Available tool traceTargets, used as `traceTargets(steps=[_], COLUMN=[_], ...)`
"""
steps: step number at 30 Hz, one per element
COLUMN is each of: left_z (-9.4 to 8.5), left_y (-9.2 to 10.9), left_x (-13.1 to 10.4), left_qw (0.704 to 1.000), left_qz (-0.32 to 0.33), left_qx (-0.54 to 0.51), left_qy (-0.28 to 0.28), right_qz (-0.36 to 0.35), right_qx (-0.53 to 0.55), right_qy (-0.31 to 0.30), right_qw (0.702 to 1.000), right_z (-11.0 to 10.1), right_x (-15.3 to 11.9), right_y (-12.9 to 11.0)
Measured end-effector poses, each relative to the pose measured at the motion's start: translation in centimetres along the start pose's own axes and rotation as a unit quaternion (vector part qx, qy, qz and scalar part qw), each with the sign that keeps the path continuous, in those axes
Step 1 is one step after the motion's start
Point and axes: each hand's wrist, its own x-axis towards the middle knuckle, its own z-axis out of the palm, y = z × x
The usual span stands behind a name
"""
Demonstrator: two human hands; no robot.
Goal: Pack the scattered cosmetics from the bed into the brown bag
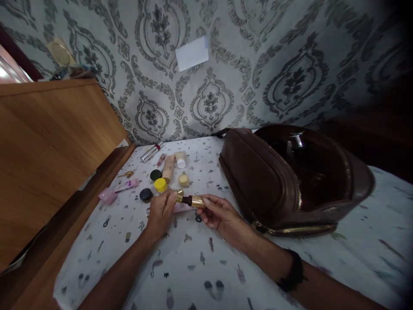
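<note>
My left hand [161, 213] pinches the short gold cap [180, 196] of a lipstick. My right hand [221, 217] grips the lipstick's gold tube [196, 201] from the other side; a dark brown section shows between the two gold parts. Just under them on the sheet lies a pale pink tube [182, 208], partly covered by my fingers. Close to my left hand are a yellow-lidded jar [160, 185], a dark-lidded jar [146, 195], a green-lidded jar [155, 175] and a small cream-coloured jar [183, 180].
A brown leather bag [258, 172] stands unzipped at the right, a silver-topped item [297, 140] inside. Behind the jars lie a beige tube [168, 168], a white-capped tube [180, 159] and a silver tube [150, 153]. A pink-capped tube [108, 196] lies left, near the wooden board [58, 142].
</note>
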Motion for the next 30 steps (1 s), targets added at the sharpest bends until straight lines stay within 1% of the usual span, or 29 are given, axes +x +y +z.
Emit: traceTargets(steps=[3,8,10,13,15,18,22,25,28,30], left_z=[-0.01,0.09,-0.02,-0.34,-0.53,-0.61,-0.53,-0.57,-0.67,-0.7], left_y=[0.06,0.17,0.23,0.35,0.41,0.38,0.24,0.28,0.42,0.45], left_x=[0.03,-0.08,-0.14,-0.18,-0.18,-0.19,-0.15,0.0,0.07,0.04], left_qw=[1.0,1.0,0.999,0.994,0.989,0.989,0.997,0.998,0.994,0.99], left_qz=[-0.004,0.012,0.019,0.037,0.049,0.041,0.023,0.025,0.041,0.04], left_qx=[0.005,-0.005,-0.022,-0.083,-0.116,-0.123,-0.065,-0.026,-0.072,-0.11], left_qy=[0.003,-0.002,-0.023,-0.067,-0.083,-0.075,-0.044,-0.054,-0.076,-0.084], right_qz=[0.0,-0.003,-0.001,0.004,0.004,0.003,0.001,0.004,0.003,0.0], right_qx=[0.002,0.011,0.013,0.025,0.032,0.035,0.033,0.032,0.033,0.036], right_qy=[0.004,0.005,0.006,0.01,0.013,0.014,0.009,0.01,0.014,0.014], right_qw=[1.0,1.0,1.0,1.0,0.999,0.999,0.999,0.999,0.999,0.999], right_z=[-0.05,-0.08,-0.14,-0.23,-0.24,-0.18,-0.13,-0.1,-0.03,0.0], right_x=[0.0,0.07,0.14,0.25,0.28,0.24,0.09,0.05,0.1,0.15], right_y=[0.04,0.15,0.17,0.12,0.05,-0.04,-0.01,0.01,-0.09,-0.17])
